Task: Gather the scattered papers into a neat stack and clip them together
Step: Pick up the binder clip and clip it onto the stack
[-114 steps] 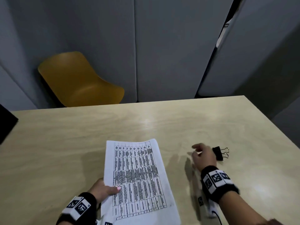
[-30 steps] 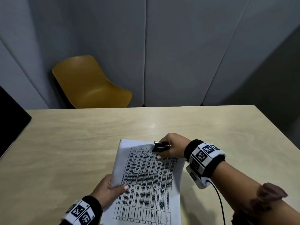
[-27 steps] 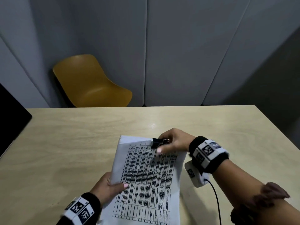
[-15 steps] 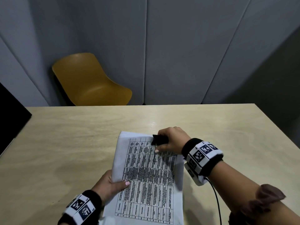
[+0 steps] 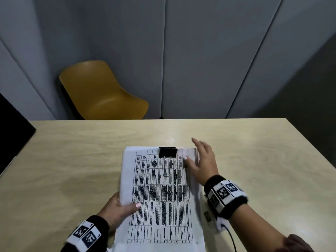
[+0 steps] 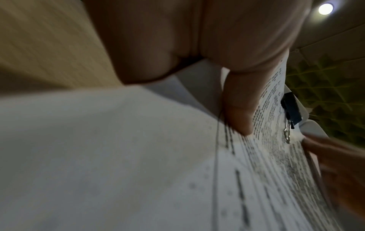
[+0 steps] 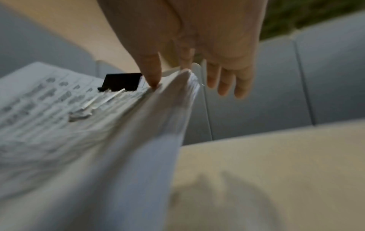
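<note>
A stack of printed papers [image 5: 160, 195] with a table on the top sheet lies on the wooden table [image 5: 72, 170]. A black binder clip [image 5: 168, 152] sits clamped on the stack's far edge, one wire handle folded flat on the page. My left hand [image 5: 118, 209] grips the stack's left edge, thumb on top; the thumb [image 6: 239, 107] presses the page in the left wrist view, clip [image 6: 291, 111] beyond. My right hand [image 5: 201, 160] is open with fingers spread, its thumb touching the stack's right edge near the clip [image 7: 121, 82]; the thumb tip [image 7: 153, 78] rests on the paper [image 7: 59, 125].
A yellow chair [image 5: 103, 93] stands behind the table's far edge against grey wall panels. A black object [image 5: 12, 130] juts in at the left edge. Bare table surface stretches left and right of the stack.
My right hand let go of the binder clip, which now sits clamped on the stack's top edge. That hand opened and slid right. The left hand kept its hold.
</note>
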